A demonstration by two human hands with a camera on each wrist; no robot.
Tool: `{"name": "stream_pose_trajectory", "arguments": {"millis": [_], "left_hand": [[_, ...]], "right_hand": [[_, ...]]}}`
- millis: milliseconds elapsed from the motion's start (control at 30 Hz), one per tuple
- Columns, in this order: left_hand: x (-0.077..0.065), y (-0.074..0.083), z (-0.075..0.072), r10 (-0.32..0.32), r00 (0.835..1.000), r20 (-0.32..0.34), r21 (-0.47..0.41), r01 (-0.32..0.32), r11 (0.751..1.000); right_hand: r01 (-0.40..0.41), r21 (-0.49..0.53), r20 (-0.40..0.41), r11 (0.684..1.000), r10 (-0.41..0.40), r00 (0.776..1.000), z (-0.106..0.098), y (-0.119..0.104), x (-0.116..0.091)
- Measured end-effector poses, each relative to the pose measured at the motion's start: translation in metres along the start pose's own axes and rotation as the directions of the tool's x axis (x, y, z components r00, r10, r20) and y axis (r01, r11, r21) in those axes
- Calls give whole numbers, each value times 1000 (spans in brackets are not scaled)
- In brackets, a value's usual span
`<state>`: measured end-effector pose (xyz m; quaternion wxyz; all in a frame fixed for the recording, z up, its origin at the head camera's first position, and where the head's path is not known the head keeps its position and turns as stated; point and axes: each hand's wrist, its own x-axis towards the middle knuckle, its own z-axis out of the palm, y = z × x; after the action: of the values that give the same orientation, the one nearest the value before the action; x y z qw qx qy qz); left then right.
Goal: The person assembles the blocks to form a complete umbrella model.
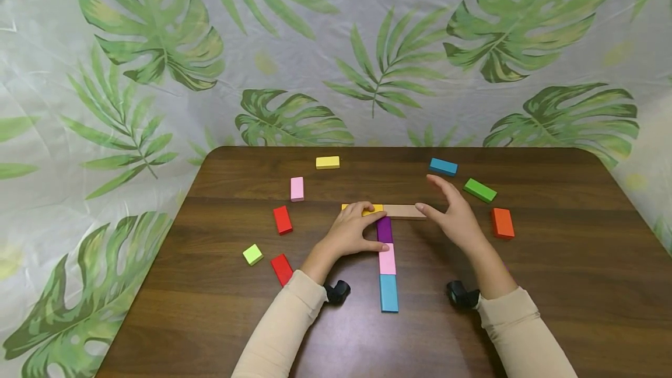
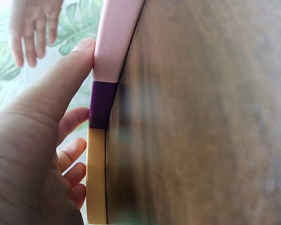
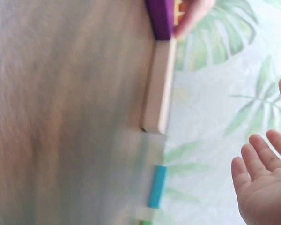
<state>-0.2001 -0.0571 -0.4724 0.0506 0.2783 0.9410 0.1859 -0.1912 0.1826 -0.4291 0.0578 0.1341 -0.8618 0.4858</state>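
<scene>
A T-like layout of flat blocks lies on the table. Its crossbar is a yellow-orange block (image 2: 96, 176) and a tan block (image 1: 403, 211) end to end. Below hang a purple block (image 1: 385, 230), a pink block (image 1: 387, 259) and a light blue block (image 1: 389, 293) in line. My left hand (image 1: 348, 234) rests on this layout, thumb touching the pink block, its other fingers spread over the yellow-orange and purple ones. Just right of the tan block's end hovers my right hand (image 1: 458, 221), fingers extended and apart, holding nothing; the right wrist view shows a gap between it and the blocks.
Loose blocks surround the layout. Left are a yellow (image 1: 328, 163), a light pink (image 1: 297, 189), a lime (image 1: 253, 255) and two red blocks (image 1: 282, 220). Right are a blue (image 1: 443, 167), a green (image 1: 480, 190) and an orange block (image 1: 503, 223). A leaf-patterned cloth (image 1: 399, 127) hangs behind.
</scene>
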Motion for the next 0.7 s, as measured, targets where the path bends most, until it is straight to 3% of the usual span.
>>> {"name": "stream_pose_trajectory", "arguments": {"millis": [367,700], "left_hand": [[0,0,0,6,1000,-2,2,-6,1000],[1,-1,1,1,1000,4,2,-1,1000]], "right_hand": [[-16,-24,-36,1000,15,999,-40,-18,-22],[-68,-75,-90,995,61,994,-70,-11,-42]]}}
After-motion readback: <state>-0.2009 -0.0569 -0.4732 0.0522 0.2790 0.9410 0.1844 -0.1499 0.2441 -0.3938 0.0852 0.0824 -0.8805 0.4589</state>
